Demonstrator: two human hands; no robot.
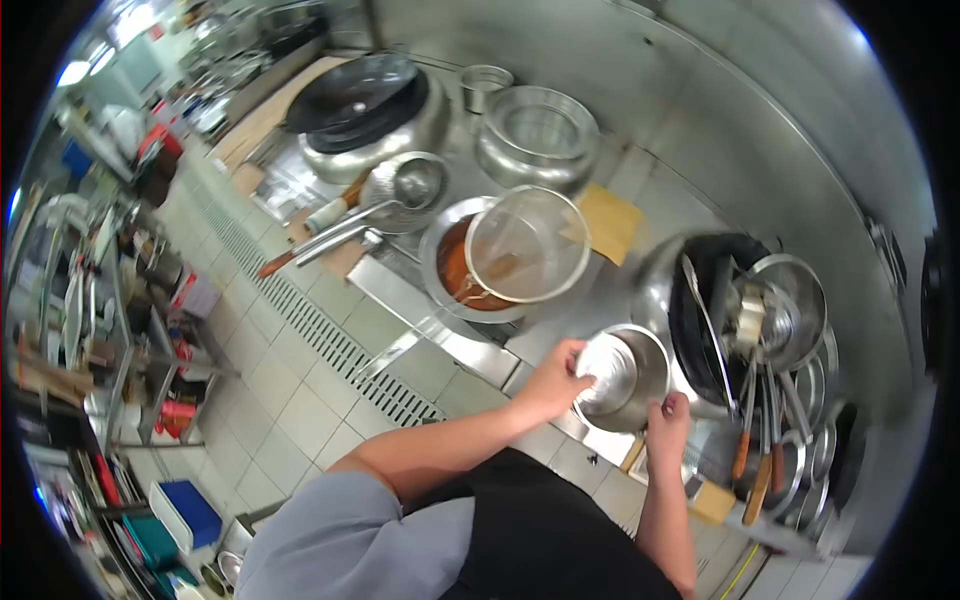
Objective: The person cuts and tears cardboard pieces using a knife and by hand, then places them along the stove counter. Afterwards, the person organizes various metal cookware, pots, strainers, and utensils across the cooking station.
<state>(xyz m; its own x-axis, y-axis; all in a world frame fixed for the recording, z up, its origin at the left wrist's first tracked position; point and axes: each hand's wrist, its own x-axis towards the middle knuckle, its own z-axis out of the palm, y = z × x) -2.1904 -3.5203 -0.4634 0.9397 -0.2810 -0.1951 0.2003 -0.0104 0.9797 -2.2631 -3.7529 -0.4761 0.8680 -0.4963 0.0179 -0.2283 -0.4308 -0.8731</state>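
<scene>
A steel pot (645, 385) is at the front edge of the counter (605, 295); the left hand (553, 382) grips its left rim, the right hand (668, 420) its right side. Farther left, a mesh strainer (525, 240) overlies a bowl (431, 255) of reddish-brown liquid (455, 265).

The pot (642, 395) I hold is smooth, glossy metal. At eleven o'clock from it, the strainer (525, 240) is fine metal mesh; at four o'clock, the tool handles (758, 490) look like dull wood. My apron (540, 545) is matt cloth, and the floor tiles (290, 420) are smooth, faintly shiny.
</scene>
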